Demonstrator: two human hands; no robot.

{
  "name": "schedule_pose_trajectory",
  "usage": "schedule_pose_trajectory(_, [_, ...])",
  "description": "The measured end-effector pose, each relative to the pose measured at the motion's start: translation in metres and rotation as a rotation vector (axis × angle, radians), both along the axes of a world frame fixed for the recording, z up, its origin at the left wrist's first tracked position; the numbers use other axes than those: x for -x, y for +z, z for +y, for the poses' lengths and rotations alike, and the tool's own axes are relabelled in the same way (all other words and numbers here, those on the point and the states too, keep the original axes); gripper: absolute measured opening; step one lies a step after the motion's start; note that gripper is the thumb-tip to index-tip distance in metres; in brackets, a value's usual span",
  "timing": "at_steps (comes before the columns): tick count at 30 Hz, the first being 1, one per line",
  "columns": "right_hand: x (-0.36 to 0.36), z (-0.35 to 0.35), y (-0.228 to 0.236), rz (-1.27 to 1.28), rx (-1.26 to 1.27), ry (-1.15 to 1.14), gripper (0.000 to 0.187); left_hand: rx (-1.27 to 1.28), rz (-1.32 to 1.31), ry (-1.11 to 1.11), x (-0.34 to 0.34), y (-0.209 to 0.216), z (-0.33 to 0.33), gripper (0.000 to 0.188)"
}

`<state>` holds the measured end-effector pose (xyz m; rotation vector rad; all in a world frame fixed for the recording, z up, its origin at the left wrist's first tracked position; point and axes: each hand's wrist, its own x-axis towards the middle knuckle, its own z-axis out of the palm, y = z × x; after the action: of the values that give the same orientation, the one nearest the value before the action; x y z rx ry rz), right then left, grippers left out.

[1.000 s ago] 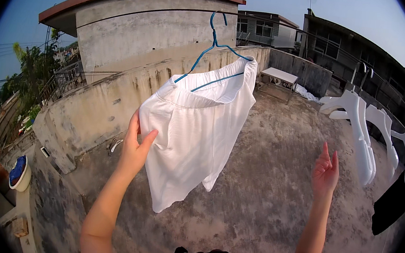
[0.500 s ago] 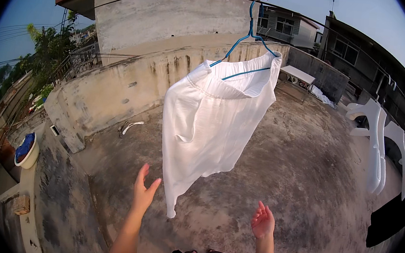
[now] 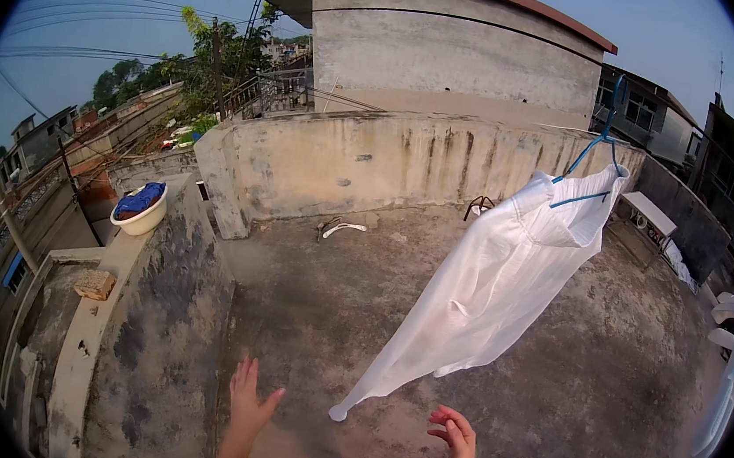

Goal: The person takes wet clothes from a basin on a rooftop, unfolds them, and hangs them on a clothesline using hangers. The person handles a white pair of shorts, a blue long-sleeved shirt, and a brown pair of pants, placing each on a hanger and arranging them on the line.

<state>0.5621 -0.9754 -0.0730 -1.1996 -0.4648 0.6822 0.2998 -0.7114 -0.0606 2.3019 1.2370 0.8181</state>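
A white garment with an elastic waistband (image 3: 503, 286) hangs from a blue hanger (image 3: 603, 139), its lower corner slanting toward me. Whether it is a skirt or trousers, I cannot tell. My left hand (image 3: 251, 399) is held up left of that lower corner, empty, with fingers spread. To the right of the corner is my right hand (image 3: 456, 436), fingers loosely bent and apart, with nothing visible in it. Neither hand touches the cloth.
A white basin (image 3: 140, 220) with blue cloth sits on the low wall (image 3: 109, 292) at left, near a brick (image 3: 94, 284). A white hanger (image 3: 345, 229) lies on the concrete floor. White plastic chairs (image 3: 729, 370) and a small table (image 3: 649, 213) stand at right.
The view has turned left, so the garment now appears farther right, its lower end swung more to the left. My right hand's fingers have bent inward; my left hand stays spread.
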Motion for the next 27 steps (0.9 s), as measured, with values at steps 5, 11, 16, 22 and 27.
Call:
schedule_pose_trajectory(5, [0.034,0.046,-0.002,-0.080,-0.055,0.294,0.036,-0.028,0.129,0.066,0.043,0.012,0.000,0.086])
schedule_pose_trajectory(11, [0.067,0.109,-0.008,-0.112,-0.011,0.567,0.040,0.009,0.052,0.165,0.106,0.003,0.021,0.088])
schedule_pose_trajectory(16, [0.102,0.174,0.016,-0.335,0.059,0.581,0.048,-0.021,0.023,0.217,0.159,0.006,0.057,0.089])
schedule_pose_trajectory(22, [0.143,0.266,0.016,-0.608,0.065,0.501,0.053,-0.039,0.013,0.253,0.227,0.005,0.125,0.088])
schedule_pose_trajectory(27, [0.170,0.328,0.018,-0.701,0.117,0.370,0.057,-0.001,0.020,0.256,0.265,0.018,0.166,0.089])
